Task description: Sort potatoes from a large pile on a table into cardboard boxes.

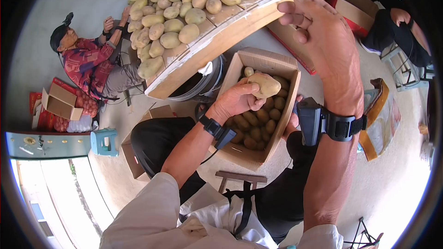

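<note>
My left hand (238,98) grips a large pale potato (264,85) above a cardboard box (263,57). Inside that box, between my knees, lie several potatoes (254,133), partly hidden by my forearm. My right hand (320,29) is raised at the near edge of a wooden table (207,45), fingers apart and curved, with no object visible in it. Many more potatoes (173,26) are heaped on the table's left part, and a looser row of them runs along its far side.
A dark bucket (199,79) stands under the table edge, left of the box. At the left sits a person (93,55) by the potato heap; another person (384,31) sits at the upper right. A blue stool (104,141) and an opened carton (62,100) are at left.
</note>
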